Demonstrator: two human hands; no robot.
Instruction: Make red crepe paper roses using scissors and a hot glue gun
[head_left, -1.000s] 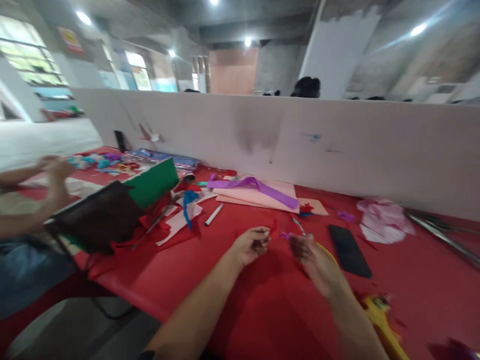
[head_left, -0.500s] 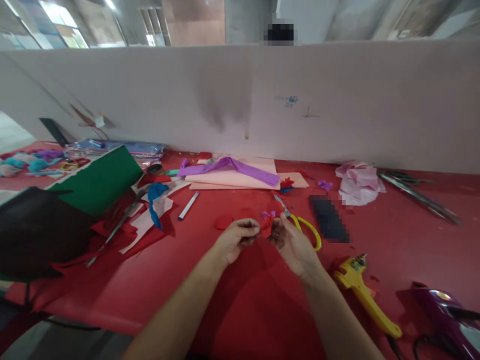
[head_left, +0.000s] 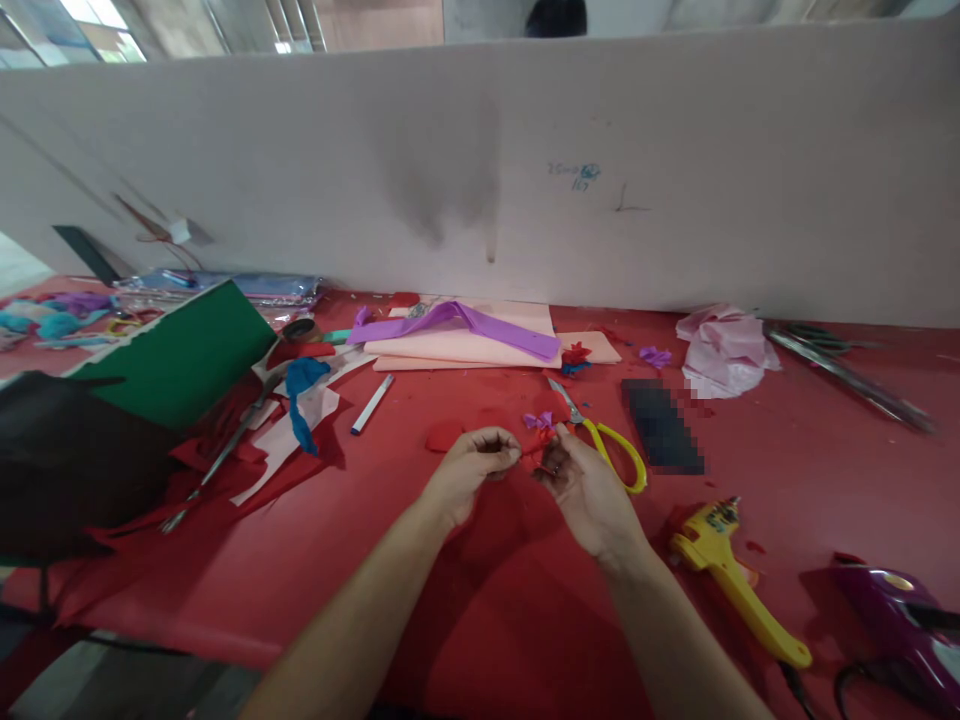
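Note:
At the middle of the table, my left hand (head_left: pixel 474 476) pinches one end of a small red piece (head_left: pixel 531 452), which looks like crepe paper or thin cloth. My right hand (head_left: pixel 589 490) grips its other end, with the fingers curled inward. Just beyond the fingertips lies a small purple paper flower (head_left: pixel 538 421). Yellow-handled scissors (head_left: pixel 636 470) rest close behind my right hand, blades pointing away. A flat red cutout (head_left: pixel 444 436) lies beyond my left hand. The red piece blends into the red table (head_left: pixel 360 560), so its exact shape is hard to make out.
A yellow glue gun (head_left: pixel 731 575) and a purple device (head_left: pixel 892 620) lie at the right. Behind are a dark pixelated slab (head_left: pixel 660 430), crumpled pink paper (head_left: pixel 726 355), peach sheets (head_left: pixel 465 353) and a purple strip (head_left: pixel 517 337). Leftward are a marker (head_left: pixel 372 404), scraps and a green board (head_left: pixel 187 370).
The view has tilted slightly down, so the wall and background sit higher in the picture. Both hands keep nearly the same pose around the red piece.

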